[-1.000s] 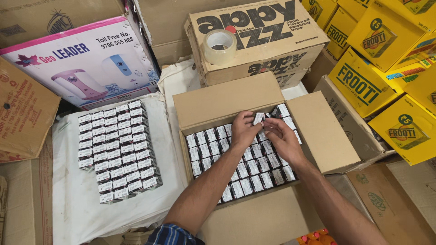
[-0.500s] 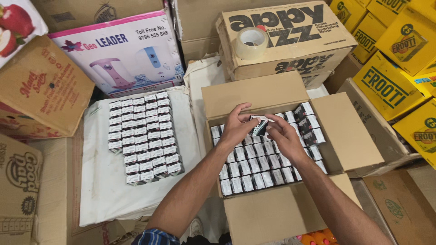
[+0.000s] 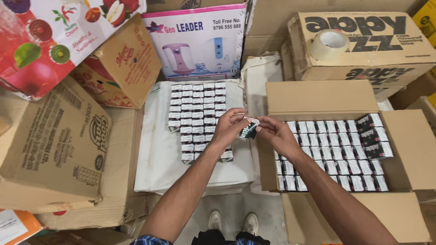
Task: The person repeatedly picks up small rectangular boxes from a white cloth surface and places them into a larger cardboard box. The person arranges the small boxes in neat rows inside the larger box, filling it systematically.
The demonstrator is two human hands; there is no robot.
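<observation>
Black-and-white small packet (image 3: pixel 249 131) is being gripped by both left hand (image 3: pixel 230 128) and right hand (image 3: pixel 278 134), left of the open carton (image 3: pixel 404 149).

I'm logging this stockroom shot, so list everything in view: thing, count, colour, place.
small packet: one, black and white, held between both hands
open carton: one, brown, right, filled with rows of small packets
packets on cloth: many, white and black, in a block at centre
cloth: one, white, under that block
tape roll: one, clear, on the closed carton top right
closed carton: one, brown, top right
appliance box: one, white and pink, top centre
flattened cartons: several, brown, left
shoes: two, pale, bottom centre
left hand: on the packet
right hand: on the packet
</observation>
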